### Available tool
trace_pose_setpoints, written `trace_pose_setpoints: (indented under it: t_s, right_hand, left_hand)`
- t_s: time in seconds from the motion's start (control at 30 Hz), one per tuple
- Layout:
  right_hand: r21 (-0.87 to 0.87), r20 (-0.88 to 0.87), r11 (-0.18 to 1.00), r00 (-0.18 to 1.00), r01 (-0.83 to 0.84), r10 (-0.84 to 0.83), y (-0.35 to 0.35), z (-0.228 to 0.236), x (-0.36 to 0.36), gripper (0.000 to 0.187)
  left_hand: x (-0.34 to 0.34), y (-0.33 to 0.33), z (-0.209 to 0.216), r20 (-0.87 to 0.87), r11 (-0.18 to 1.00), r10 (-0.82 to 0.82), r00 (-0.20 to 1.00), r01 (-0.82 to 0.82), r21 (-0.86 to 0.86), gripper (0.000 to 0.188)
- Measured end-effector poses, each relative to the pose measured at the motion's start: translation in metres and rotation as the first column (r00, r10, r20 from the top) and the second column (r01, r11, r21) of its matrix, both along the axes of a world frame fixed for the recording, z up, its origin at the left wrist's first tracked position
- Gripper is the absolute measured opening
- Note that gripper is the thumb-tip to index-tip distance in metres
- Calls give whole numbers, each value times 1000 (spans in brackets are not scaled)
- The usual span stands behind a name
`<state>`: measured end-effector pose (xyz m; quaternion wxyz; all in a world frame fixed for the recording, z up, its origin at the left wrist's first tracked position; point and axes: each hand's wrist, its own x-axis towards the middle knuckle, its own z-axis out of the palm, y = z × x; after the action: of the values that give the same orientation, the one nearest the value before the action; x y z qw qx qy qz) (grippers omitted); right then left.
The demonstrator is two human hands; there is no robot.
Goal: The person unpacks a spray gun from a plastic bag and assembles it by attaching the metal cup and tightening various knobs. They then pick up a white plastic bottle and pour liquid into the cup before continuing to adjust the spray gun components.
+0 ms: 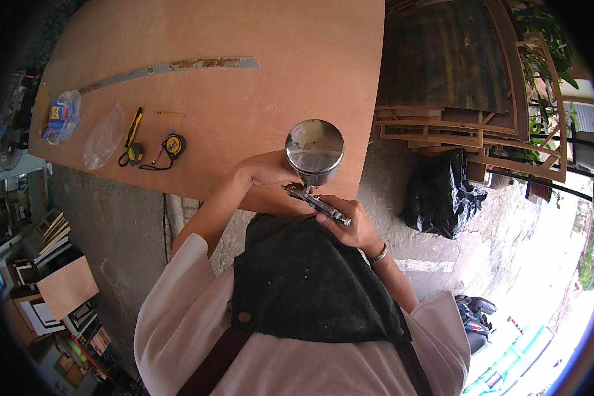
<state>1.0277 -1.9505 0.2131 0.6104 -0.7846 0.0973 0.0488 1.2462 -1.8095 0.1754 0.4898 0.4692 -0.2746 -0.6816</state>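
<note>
A metal spray gun with a shiny round cup on top is held in front of me, over the near edge of the wooden board. My right hand is closed around the gun's body at its rear end. My left hand reaches in from the left, against or just behind the cup. The cup hides its fingers, so their grip does not show. The cup's top looks closed and mirror-like, with a small dark dot at its middle.
On the wooden board lie a long worn metal strip, a yellow utility knife, a tape measure, a pencil and plastic bags. To the right are a black plastic bag and stacked wooden frames.
</note>
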Motion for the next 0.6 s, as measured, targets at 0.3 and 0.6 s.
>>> trace_pose_setpoints:
  t_s: [0.3,0.6]
  right_hand:
    - [58,-27,998,999,-32,34,5,-4,-4,38]
    - [-95,-28,994,999,-48,46,3,-1,-3,40]
  left_hand:
    - [5,4,11,108,994,-79,991,86,-67,22]
    - [-10,10,-65,-57,992,116,992,-118,-35,54]
